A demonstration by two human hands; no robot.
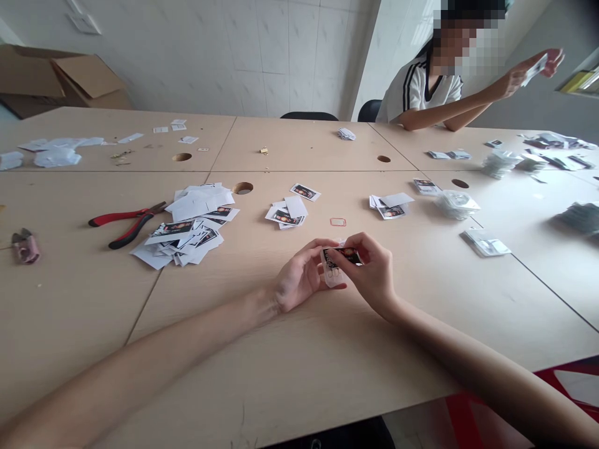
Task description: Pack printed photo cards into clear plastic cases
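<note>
Above the table's near middle, my left hand (pixel 302 277) is closed around the edge of a small clear plastic bag (pixel 335 279). Thin gold-coloured rings show faintly at its lower part. My right hand (pixel 374 274) pinches a dark printed card (pixel 347 254) at the bag's upper end, thumb across its front. How far the card sits inside the bag I cannot tell. Just beyond my hands lies a small red-outlined label (pixel 337 222). Two small stacks of printed cards, a left stack (pixel 286 214) and a right stack (pixel 392 206), lie farther off.
Left of my hands is a heap of printed cards (pixel 187 231) beside red-and-black pliers (pixel 133 223). Pink-handled cutters (pixel 26 247) lie far left. Packed clear bags (pixel 457 204) are piled at right. Across the table, a person (pixel 425 93) holds a card. Round holes (pixel 243 188) pierce the tabletop.
</note>
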